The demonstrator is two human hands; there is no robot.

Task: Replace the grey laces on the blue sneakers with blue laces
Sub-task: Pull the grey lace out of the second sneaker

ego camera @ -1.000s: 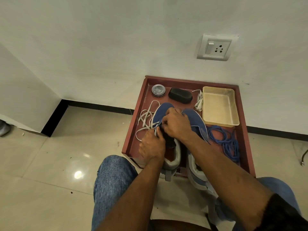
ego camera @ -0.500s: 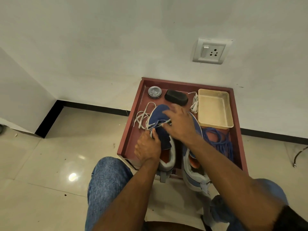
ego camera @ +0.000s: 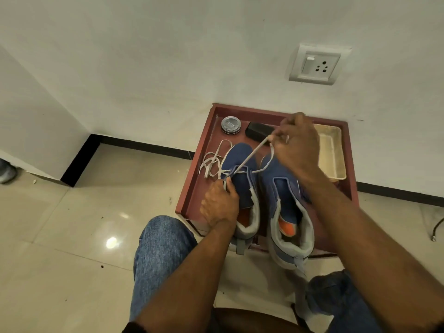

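White walls (ego camera: 144,56), wall socket (ego camera: 317,64), black skirting (ego camera: 144,145), glossy beige tiles (ego camera: 60,236)

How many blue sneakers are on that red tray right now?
2. The left blue sneaker sits beside the left hand, grey lace still threaded. The right blue sneaker stands next to it on the red tray, partly covered by the right forearm.
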